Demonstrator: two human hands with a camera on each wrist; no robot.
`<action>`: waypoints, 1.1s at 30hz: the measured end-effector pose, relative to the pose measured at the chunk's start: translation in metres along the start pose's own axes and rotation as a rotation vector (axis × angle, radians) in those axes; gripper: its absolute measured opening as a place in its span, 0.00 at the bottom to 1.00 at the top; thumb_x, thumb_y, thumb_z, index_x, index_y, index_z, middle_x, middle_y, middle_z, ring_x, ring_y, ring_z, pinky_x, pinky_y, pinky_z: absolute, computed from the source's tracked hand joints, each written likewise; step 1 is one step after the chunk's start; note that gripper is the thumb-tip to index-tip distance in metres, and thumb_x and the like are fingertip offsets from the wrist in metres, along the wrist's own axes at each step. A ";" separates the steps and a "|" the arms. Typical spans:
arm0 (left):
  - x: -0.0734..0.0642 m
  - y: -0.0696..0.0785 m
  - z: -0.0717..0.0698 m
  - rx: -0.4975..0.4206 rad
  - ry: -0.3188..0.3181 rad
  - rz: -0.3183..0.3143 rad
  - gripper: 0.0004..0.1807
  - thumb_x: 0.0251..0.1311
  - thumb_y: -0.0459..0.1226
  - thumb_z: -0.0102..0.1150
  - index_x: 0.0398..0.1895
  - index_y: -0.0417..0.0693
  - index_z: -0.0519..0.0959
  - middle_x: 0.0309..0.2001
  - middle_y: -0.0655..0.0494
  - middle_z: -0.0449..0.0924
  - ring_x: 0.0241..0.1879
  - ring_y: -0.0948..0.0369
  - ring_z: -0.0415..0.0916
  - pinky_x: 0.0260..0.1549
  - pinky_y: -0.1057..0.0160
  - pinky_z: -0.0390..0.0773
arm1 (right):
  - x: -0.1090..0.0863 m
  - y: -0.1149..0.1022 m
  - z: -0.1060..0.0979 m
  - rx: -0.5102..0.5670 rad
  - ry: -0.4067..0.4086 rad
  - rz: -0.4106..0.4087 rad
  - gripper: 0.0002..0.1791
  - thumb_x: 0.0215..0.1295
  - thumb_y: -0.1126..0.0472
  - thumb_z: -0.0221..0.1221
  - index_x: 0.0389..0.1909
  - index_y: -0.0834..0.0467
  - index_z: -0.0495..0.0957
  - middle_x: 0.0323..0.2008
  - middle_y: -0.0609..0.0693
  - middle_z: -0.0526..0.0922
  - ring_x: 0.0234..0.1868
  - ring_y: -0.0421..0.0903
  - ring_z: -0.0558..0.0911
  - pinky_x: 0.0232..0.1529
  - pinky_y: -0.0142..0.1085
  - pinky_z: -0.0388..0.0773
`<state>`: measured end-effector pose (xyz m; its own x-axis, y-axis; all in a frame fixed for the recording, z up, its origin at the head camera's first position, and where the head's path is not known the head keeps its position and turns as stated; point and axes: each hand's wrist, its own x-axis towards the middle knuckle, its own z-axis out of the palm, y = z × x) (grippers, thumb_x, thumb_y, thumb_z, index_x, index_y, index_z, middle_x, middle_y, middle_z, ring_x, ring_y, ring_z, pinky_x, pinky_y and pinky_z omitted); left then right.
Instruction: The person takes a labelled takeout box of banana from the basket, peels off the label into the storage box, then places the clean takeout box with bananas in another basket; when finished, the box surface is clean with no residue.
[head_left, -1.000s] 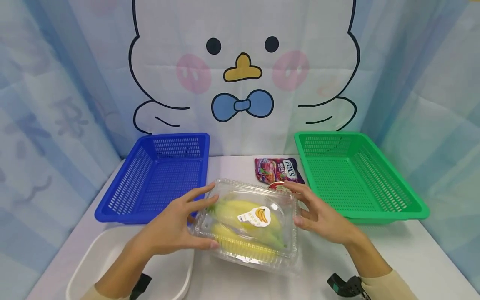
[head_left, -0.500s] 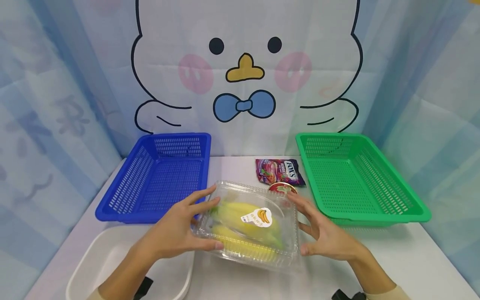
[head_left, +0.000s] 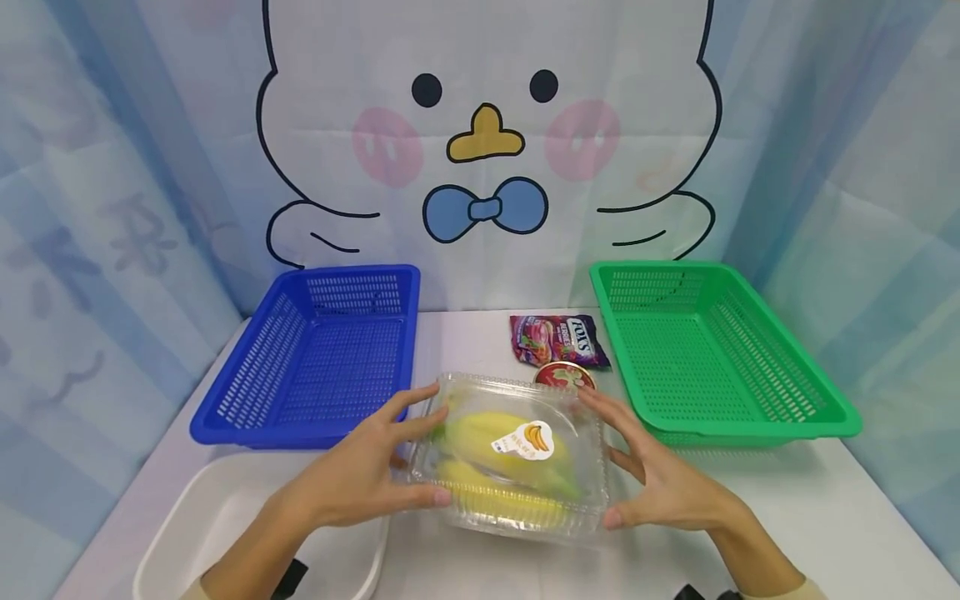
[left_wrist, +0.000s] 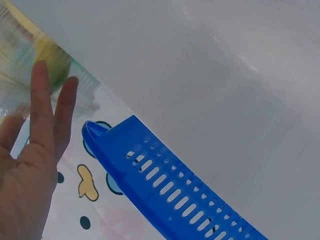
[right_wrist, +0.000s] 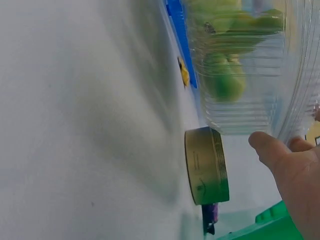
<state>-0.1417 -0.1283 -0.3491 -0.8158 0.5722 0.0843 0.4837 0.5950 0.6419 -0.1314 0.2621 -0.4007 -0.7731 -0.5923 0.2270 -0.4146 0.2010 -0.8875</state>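
Note:
A clear plastic clamshell box of bananas [head_left: 487, 500] is held between the two hands in the head view, with a white banana sticker on its lid. My left hand [head_left: 348, 471] grips its left end, thumb along the front edge and fingers spread at the far side. At the right end, my right hand [head_left: 667, 483] holds it between thumb and fingers. The right wrist view shows the box [right_wrist: 240, 117] raised over the white table, with the thumb [right_wrist: 270, 147] at its edge. In the left wrist view, fingers [left_wrist: 42, 115] lie against the box.
Back left stands a blue basket [head_left: 408, 333], back right a green basket [head_left: 780, 429]. A white tub [head_left: 180, 508] sits under the left forearm. Behind the box are a round red-topped tin [head_left: 562, 374] and a purple FOX'S candy bag [head_left: 558, 340].
The box has shifted a little right and nearer, so more of the tin shows behind it. My right hand has moved lower along the box's right end; my left hand keeps its grip.

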 end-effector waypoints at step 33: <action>0.005 -0.006 -0.008 0.111 -0.252 -0.058 0.44 0.58 0.63 0.68 0.75 0.57 0.68 0.79 0.54 0.49 0.54 0.57 0.80 0.49 0.60 0.83 | 0.009 0.007 0.002 -0.223 -0.109 0.069 0.70 0.54 0.47 0.76 0.84 0.46 0.33 0.82 0.54 0.25 0.78 0.75 0.38 0.57 0.80 0.63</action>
<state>-0.1508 -0.1335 -0.3464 -0.7453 0.6493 -0.1512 0.4816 0.6812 0.5514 -0.1407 0.2566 -0.4054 -0.7516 -0.6497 0.1136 -0.4680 0.4039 -0.7860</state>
